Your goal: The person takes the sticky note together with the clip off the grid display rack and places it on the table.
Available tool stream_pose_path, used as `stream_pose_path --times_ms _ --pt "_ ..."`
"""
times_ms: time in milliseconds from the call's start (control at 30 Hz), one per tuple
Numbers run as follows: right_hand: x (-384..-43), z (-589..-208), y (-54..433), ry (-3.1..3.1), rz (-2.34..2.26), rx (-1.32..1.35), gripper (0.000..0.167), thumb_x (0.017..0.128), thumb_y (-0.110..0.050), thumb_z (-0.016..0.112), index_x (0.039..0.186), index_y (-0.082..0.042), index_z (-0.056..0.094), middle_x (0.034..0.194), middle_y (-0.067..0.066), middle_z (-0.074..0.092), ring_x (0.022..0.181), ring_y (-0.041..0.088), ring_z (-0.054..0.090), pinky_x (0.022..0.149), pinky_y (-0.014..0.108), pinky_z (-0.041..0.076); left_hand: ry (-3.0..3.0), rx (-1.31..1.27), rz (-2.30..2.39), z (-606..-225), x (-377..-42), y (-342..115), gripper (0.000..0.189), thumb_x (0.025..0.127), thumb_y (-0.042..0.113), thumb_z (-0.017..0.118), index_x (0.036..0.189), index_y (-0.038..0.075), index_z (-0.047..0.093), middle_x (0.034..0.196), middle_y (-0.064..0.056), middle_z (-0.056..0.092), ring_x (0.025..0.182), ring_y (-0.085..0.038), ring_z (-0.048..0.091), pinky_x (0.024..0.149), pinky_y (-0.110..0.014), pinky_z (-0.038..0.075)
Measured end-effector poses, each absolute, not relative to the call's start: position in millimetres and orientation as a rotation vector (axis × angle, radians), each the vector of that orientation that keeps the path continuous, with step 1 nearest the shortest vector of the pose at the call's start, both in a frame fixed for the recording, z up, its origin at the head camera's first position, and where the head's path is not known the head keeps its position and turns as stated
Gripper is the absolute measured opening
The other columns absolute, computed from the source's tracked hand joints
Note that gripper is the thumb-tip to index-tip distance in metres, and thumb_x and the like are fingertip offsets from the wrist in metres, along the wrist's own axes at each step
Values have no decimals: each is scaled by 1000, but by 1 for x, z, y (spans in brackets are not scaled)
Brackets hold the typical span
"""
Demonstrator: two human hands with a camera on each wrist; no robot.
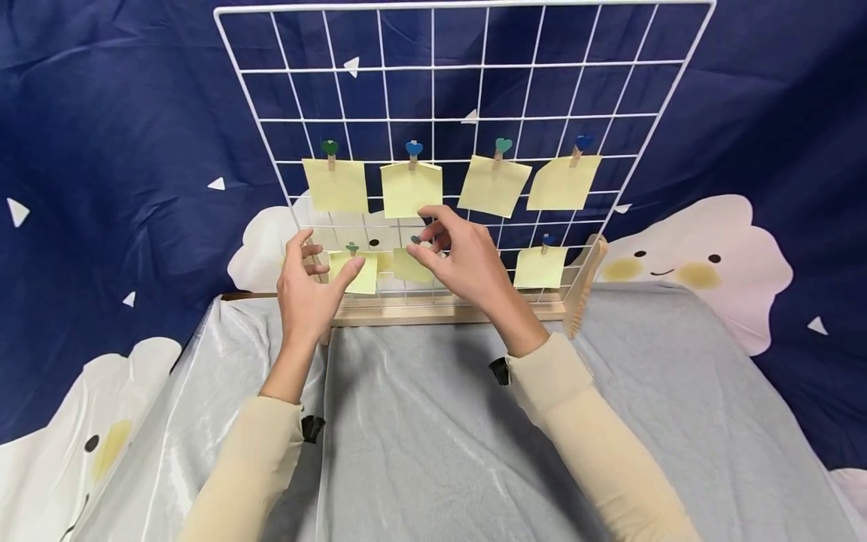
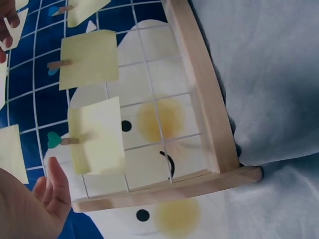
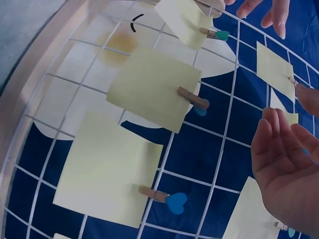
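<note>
My left hand (image 1: 308, 290) is by the lower-left yellow sticky note (image 1: 355, 275), its thumb across the note's upper right part in the head view and its fingers loosely bent. My right hand (image 1: 467, 256) hovers before the grid, thumb and bent fingers apart, with nothing visible between them. It overlaps the lower edge of an upper-row note (image 1: 412, 188) and the right side of a lower note (image 1: 409, 265). Small wooden clothespins with heart tops, such as a blue heart clothespin (image 3: 174, 201), fix the notes to the white wire grid (image 1: 460, 66).
More clipped notes hang in the upper row, including one at the far right (image 1: 565, 183), and another note (image 1: 540, 267) hangs lower right. The grid stands in a wooden base (image 1: 447, 315) on grey cloth (image 1: 406, 421). Behind is a dark blue curtain (image 1: 122, 150) with printed clouds.
</note>
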State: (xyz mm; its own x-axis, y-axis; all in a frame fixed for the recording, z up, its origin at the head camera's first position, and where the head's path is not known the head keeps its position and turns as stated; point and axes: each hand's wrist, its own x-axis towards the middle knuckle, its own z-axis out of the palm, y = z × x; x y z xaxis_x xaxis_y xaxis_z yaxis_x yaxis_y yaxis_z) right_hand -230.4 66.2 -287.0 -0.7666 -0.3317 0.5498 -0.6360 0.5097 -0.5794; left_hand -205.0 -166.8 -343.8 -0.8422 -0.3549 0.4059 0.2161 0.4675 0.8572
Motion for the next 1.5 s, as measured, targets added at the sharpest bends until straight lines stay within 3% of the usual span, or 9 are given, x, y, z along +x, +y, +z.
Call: stream_pose_path --times_ms 300,533,600,933,1033,1300,1500 --pt "-237 -274 53 -2441 1138 825 34 94 -22 75 122 -4 67 90 3 73 72 17 63 66 30 50 -2151 230 -1564 -337 -214 -176 79 81 49 83 144 14 50 122 -7 65 97 -22 65 81 -29 51" --pt "-245 -258 40 -2439 1204 801 34 94 -24 75 123 -7 67 90 2 72 71 14 66 68 28 53 -2012 185 -1768 -329 -220 -177 71 83 33 85 141 10 51 119 -12 64 89 -15 62 56 -22 54" --pt "-247 -254 37 -2421 1212 806 34 94 -23 75 123 -6 67 89 2 72 71 14 66 67 28 53 -1985 178 -1798 -325 -221 -177 68 84 31 85 140 10 52 117 -11 64 86 -14 63 54 -20 53" --pt "-253 -236 20 -2371 1239 813 32 93 -20 76 120 -5 68 93 5 73 76 17 67 70 25 53 -1883 207 -1951 -312 -227 -180 60 85 19 83 137 11 54 112 -6 63 78 -13 68 49 -21 53" --pt "-256 -234 16 -2372 1225 802 30 94 -19 75 120 -4 68 94 5 73 79 17 67 73 25 53 -1861 223 -1982 -310 -227 -182 61 85 18 83 138 11 53 111 -6 64 78 -14 70 48 -21 53" --pt "-264 -225 4 -2367 1236 793 31 95 -21 74 120 -5 68 91 3 73 75 13 67 66 23 51 -1807 225 -2039 -306 -232 -180 56 85 16 83 133 10 55 107 -8 64 67 -12 71 49 -22 55" --pt "-269 -215 -5 -2380 1195 799 31 96 -21 73 122 -5 69 91 3 74 73 10 67 71 24 50 -1799 255 -2062 -305 -237 -180 54 86 18 83 133 9 56 108 -7 66 63 -12 71 48 -23 55"
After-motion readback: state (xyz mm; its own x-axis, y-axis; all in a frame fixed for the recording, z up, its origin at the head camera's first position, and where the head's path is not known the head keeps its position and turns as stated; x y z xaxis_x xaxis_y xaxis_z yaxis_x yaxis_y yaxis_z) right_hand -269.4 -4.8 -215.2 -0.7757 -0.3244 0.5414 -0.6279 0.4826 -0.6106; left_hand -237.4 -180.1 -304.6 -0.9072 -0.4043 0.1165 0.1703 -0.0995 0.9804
